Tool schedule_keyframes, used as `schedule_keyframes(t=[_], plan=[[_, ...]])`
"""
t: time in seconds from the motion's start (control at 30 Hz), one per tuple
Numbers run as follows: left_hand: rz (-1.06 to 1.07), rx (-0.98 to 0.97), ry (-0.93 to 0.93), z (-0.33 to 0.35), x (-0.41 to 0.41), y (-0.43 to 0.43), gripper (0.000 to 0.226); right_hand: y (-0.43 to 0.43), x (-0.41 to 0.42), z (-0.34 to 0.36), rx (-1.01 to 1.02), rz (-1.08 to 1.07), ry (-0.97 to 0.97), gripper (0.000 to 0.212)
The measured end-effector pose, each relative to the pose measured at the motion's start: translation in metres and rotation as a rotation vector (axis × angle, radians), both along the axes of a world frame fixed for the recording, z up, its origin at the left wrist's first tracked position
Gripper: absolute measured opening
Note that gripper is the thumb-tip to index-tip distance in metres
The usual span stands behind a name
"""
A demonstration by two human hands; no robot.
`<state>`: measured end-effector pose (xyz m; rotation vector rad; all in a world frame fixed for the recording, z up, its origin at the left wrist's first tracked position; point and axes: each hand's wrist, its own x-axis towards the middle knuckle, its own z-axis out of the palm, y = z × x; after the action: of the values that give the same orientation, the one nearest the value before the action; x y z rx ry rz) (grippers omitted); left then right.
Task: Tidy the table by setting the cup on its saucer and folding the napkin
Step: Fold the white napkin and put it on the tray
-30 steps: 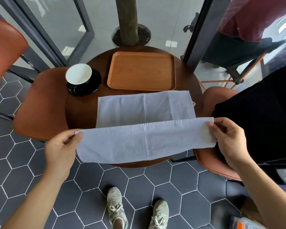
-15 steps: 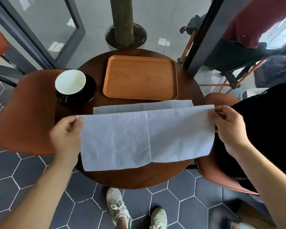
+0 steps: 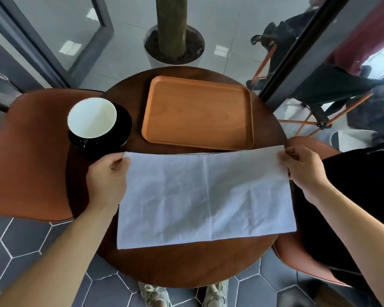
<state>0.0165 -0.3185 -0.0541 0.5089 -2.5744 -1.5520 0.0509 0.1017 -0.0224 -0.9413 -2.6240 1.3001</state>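
A pale grey napkin (image 3: 206,198) lies folded in half on the round dark wooden table (image 3: 186,267), its free edges at the far side. My left hand (image 3: 109,173) pinches the far left corner and my right hand (image 3: 302,167) pinches the far right corner. A white-lined cup (image 3: 91,118) stands upright on its black saucer (image 3: 122,129) at the table's far left, just beyond my left hand.
A wooden tray (image 3: 197,111) with nothing on it sits at the far middle of the table. Orange chairs stand at the left (image 3: 29,156) and right (image 3: 297,258). A potted tree trunk (image 3: 172,29) rises behind the table. A black garment (image 3: 350,196) lies on the right.
Both hands carried the napkin's near edge up and away over the far half, so the top layer now lies with its edge on the far edge. The camera tilted forward.
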Motion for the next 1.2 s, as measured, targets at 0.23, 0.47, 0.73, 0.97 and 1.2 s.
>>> schedule_keyframes(t=[0.23, 0.47, 0.73, 0.97, 1.2], plan=[[0.012, -0.090, -0.065, 0.001, 0.024, 0.015, 0.034, 0.013, 0.002, -0.028, -0.009, 0.008, -0.018, 0.016], [0.120, -0.197, -0.076, 0.001, 0.020, 0.022, 0.029, 0.015, -0.002, -0.031, 0.155, 0.088, -0.047, 0.008], [0.058, -0.385, -0.033, 0.002, 0.018, 0.036, 0.036, 0.010, -0.014, -0.033, 0.307, 0.152, -0.143, 0.026], [-0.409, -0.754, 0.197, 0.004, 0.058, 0.068, 0.042, -0.017, 0.031, -0.007, 0.587, 0.259, 0.183, 0.034], [-0.611, -0.976, -0.079, -0.026, 0.077, 0.076, 0.077, -0.141, 0.063, -0.040, 0.681, 0.903, 0.066, 0.060]])
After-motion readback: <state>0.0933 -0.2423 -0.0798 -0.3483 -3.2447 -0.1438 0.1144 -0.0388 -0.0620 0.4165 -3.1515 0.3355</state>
